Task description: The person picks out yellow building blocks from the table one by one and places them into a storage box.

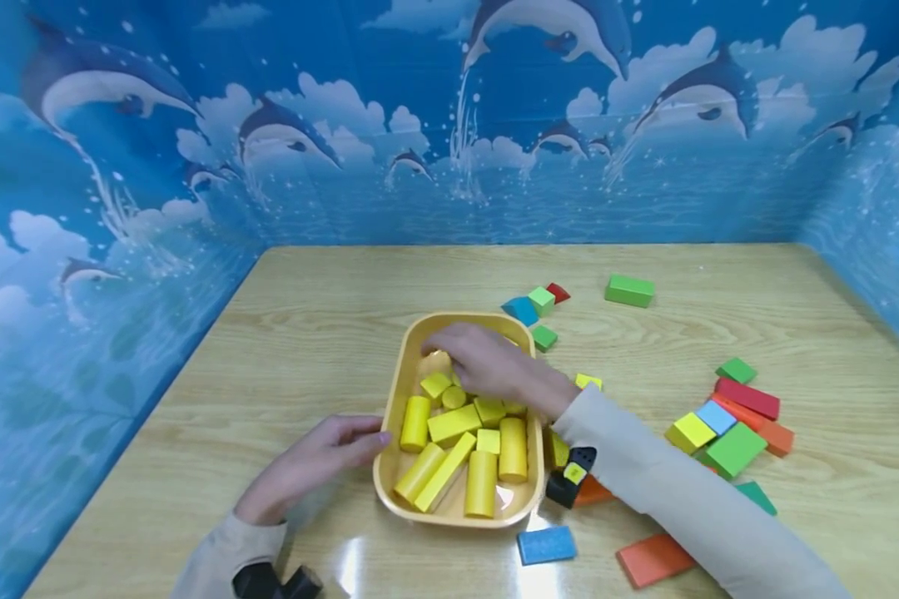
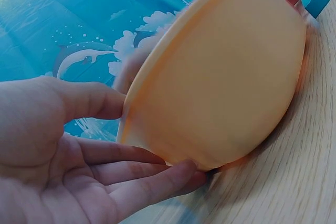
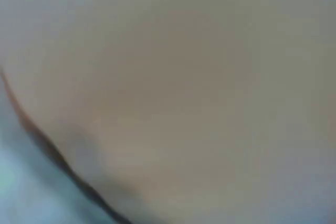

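Note:
A shallow yellow-orange plastic basin [image 1: 400,491] stands on the table, holding several yellow wooden blocks. Among them are cylinders [image 1: 482,484], a long bar [image 1: 445,472] and a small cube [image 1: 488,442]. My left hand [image 1: 325,462] touches the basin's left side from outside. In the left wrist view, the left thumb [image 2: 97,100] meets the rim and the extended fingers [image 2: 152,184] lie low along the outer wall. My right hand [image 1: 487,359] reaches over the right rim into the far part of the basin. Its fingertips point down and are mostly hidden; the right wrist view is a blur.
Right of the basin lie loose blocks: a blue one [image 1: 546,546], a red-orange slab [image 1: 655,559] and a mixed pile [image 1: 732,449]. Behind it are a blue triangle [image 1: 520,310] and a green block [image 1: 629,290]. A dolphin-print backdrop [image 1: 449,200] borders the table.

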Action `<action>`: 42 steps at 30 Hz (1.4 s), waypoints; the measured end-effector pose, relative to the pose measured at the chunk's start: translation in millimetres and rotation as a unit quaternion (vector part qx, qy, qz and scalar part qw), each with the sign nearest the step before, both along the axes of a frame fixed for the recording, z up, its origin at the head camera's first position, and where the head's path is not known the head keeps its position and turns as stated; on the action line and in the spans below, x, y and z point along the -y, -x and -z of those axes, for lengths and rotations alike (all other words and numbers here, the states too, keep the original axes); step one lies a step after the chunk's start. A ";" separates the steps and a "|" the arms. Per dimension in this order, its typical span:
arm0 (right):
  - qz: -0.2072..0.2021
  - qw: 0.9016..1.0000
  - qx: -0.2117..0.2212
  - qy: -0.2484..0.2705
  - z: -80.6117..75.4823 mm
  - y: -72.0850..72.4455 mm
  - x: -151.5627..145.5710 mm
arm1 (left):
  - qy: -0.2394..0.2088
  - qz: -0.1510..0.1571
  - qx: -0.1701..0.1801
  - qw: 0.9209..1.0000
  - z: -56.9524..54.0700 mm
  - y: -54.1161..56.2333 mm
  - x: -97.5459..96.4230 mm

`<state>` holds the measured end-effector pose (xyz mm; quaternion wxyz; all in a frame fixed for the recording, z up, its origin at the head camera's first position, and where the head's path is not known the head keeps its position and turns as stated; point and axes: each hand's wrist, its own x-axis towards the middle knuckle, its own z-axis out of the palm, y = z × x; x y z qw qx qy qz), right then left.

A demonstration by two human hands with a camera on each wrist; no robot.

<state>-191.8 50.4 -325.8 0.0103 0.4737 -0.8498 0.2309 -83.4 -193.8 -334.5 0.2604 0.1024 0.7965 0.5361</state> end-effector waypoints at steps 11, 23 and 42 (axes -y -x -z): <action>0.145 0.988 0.011 -0.052 -22.0 -24.0 -136.5 | 0.014 -0.022 0.020 0.999 -3.7 -2.5 -0.7; 0.205 0.971 -0.027 -0.121 19.3 -86.6 -230.4 | 0.012 -0.023 0.019 0.999 -1.4 0.3 0.7; 0.192 0.976 -0.067 -0.080 33.6 -103.6 -253.5 | 0.030 -0.033 0.027 0.999 0.3 1.2 -1.2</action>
